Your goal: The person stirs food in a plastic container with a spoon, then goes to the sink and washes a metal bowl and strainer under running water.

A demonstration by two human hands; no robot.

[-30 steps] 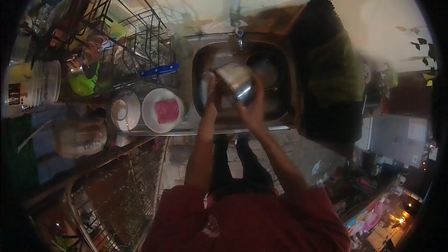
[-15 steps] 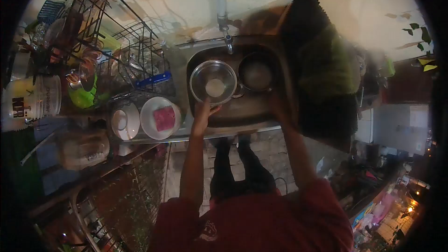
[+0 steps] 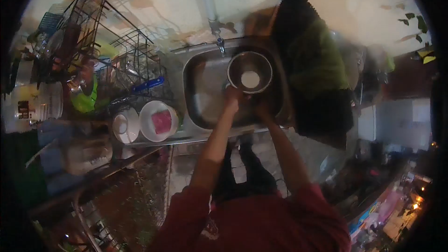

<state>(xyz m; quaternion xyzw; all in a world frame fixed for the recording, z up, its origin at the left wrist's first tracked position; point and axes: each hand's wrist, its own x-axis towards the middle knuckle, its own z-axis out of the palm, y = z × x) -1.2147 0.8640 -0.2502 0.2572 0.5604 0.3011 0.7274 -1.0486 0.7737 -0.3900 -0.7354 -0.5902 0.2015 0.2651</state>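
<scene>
A round metal bowl (image 3: 236, 72) with a pale round bottom is over the right half of the steel sink (image 3: 198, 112). My left hand (image 3: 233, 97) is closed on the bowl's near-left rim. Close to the bowl's near-right side is my right hand (image 3: 263, 108), dark and blurred, so its fingers do not show clearly. The dark pot on the sink's right side is hidden beneath or behind the bowl. Above the sink's back edge is the tap (image 3: 220, 42).
To the left stand a white bowl with a pink sponge (image 3: 162, 122), another white bowl (image 3: 132, 126) and a wire dish rack (image 3: 135, 42) near a blue-handled utensil (image 3: 149, 84). Dark ridged material with a green cloth (image 3: 317, 60) borders the sink's right side.
My left hand has carried the metal bowl from the sink's left half to the right, over where the dark pot was visible. My right hand has shifted slightly left.
</scene>
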